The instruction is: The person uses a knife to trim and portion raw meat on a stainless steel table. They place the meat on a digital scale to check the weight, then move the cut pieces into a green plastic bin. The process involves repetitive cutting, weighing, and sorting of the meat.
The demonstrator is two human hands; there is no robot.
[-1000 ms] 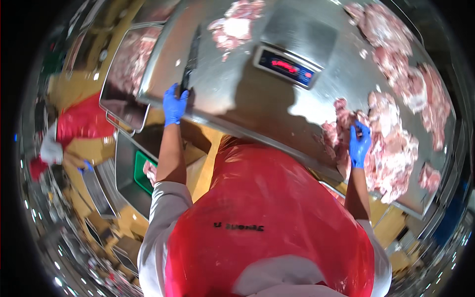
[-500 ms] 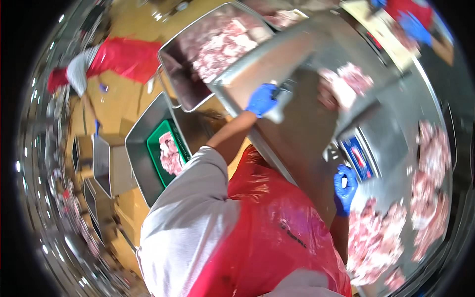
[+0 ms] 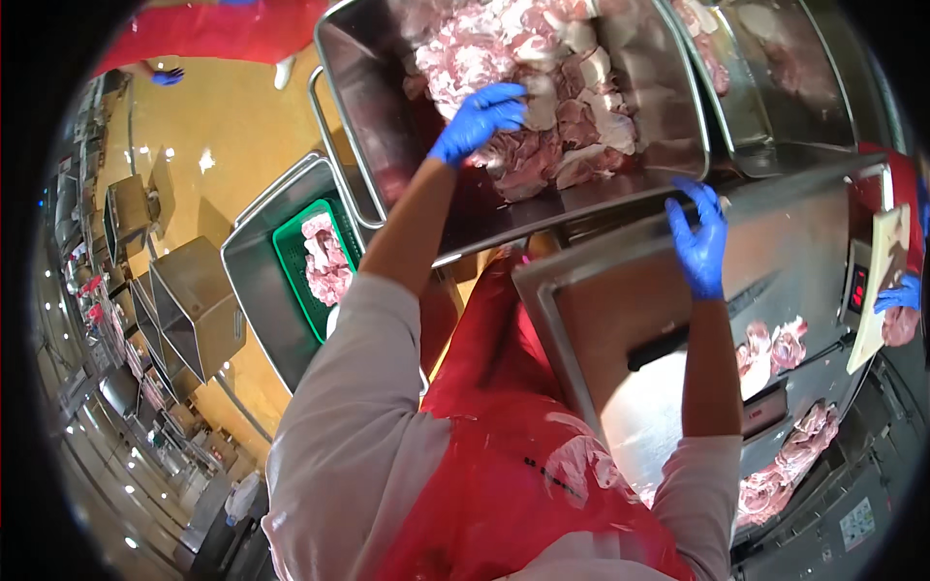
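Head view, with clock directions taken from its centre: the left hand (image 3: 481, 124) is hovering at twelve o'clock over the raw meat (image 3: 572, 121), its fingers stretching toward two, narrowly parted and showing nothing between them; whether the fingertips are touching a piece is unclear. The meat is lying loose in a deep metal bin (image 3: 668, 87) between twelve and one. The right hand (image 3: 699, 242) is resting or hanging between two and three, by the bin-side edge of the metal table (image 3: 610, 290), its fingers spreading wide and seemingly empty. A knife (image 3: 657, 349) is lying just past three, partly hidden by the right forearm. For sound handling, slick meat is probably demanding fingers curling well beneath a piece rather than pinching its surface, while the right forearm is best staying clear of the knife
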